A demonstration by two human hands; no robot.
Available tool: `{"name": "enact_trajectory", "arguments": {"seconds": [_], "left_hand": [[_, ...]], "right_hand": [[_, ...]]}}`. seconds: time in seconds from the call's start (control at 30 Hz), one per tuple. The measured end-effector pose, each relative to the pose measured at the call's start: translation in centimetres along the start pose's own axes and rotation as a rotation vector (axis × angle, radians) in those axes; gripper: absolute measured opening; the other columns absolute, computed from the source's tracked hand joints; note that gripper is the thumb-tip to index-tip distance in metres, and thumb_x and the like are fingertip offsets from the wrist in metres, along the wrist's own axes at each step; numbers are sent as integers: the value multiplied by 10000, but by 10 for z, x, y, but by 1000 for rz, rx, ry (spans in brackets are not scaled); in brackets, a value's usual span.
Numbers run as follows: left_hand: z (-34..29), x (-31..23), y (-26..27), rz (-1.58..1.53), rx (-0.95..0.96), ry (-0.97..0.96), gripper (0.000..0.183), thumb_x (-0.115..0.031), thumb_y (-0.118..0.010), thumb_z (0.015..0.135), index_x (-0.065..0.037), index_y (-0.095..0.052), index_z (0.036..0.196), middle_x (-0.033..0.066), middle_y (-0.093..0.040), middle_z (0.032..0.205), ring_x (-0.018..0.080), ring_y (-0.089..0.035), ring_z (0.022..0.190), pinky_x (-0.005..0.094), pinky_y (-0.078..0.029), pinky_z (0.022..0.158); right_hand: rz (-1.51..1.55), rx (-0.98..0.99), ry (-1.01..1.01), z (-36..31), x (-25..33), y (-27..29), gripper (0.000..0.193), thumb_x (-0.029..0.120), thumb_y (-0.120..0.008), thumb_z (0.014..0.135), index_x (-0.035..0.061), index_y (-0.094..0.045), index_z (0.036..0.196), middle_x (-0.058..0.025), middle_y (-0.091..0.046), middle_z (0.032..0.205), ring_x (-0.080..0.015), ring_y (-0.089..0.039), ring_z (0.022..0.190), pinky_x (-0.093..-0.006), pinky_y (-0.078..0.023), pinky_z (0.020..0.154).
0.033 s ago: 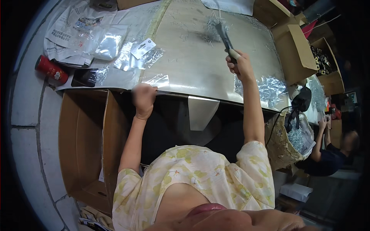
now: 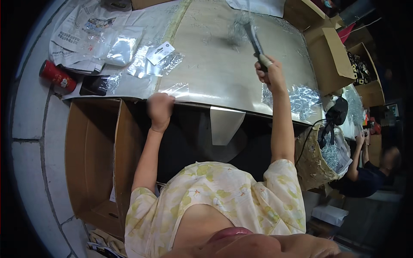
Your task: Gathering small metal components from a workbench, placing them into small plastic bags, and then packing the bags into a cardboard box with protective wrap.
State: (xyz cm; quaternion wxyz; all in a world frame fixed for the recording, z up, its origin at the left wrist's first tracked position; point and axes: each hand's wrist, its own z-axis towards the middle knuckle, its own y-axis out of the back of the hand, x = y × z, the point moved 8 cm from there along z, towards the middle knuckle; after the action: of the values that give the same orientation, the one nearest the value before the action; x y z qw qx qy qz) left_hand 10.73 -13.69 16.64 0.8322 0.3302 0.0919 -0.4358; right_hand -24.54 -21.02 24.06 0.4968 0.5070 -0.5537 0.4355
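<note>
My right hand (image 2: 270, 71) is closed around one end of a long dark bar-like tool (image 2: 254, 39), held over the far middle of the table. A blurred tangle of thin silvery pieces (image 2: 239, 29) is at its far end; whether they cling to it I cannot tell. There is a light wrap on my right thumb. My left hand (image 2: 160, 112) is at the table's front edge, beside a small clear plastic bag (image 2: 178, 91). A blur covers its fingers. To its upper left lies a white card (image 2: 160, 53) on clear plastic packets (image 2: 142, 62).
A red can (image 2: 57, 76), a dark phone (image 2: 93, 85) and newspaper (image 2: 75, 43) occupy the left. An open cardboard box (image 2: 92, 150) stands below the table edge. Silvery pieces (image 2: 301, 101) lie at right, above a worn bin (image 2: 316, 159). Another person (image 2: 365, 178) works at far right.
The tool has tilted slightly, its far end shifting a little to the right and up. My right hand has shifted slightly right. My left hand stays at the table edge.
</note>
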Motion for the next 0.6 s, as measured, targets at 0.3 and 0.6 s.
{"name": "enact_trajectory", "arguments": {"seconds": [0.3,0.6], "left_hand": [[39,6,-7,-336,62,316,171,-89,-592,928,27,-568,804,77,-480,715,167,-474,683,268,-386,636],[49,16,-72,-494,343,450,239,-185,-576,956,10,-591,818,-7,-512,660,65,-457,621,228,-385,580]], "right_hand": [[117,36,0,-15,-22,8,188,208,-524,965,26,-566,949,-7,-544,695,-60,-470,489,-215,-339,387],[-6,-40,16,-2,-17,27,206,184,-504,969,23,-558,1086,3,-538,732,-43,-435,488,-201,-320,375]]}}
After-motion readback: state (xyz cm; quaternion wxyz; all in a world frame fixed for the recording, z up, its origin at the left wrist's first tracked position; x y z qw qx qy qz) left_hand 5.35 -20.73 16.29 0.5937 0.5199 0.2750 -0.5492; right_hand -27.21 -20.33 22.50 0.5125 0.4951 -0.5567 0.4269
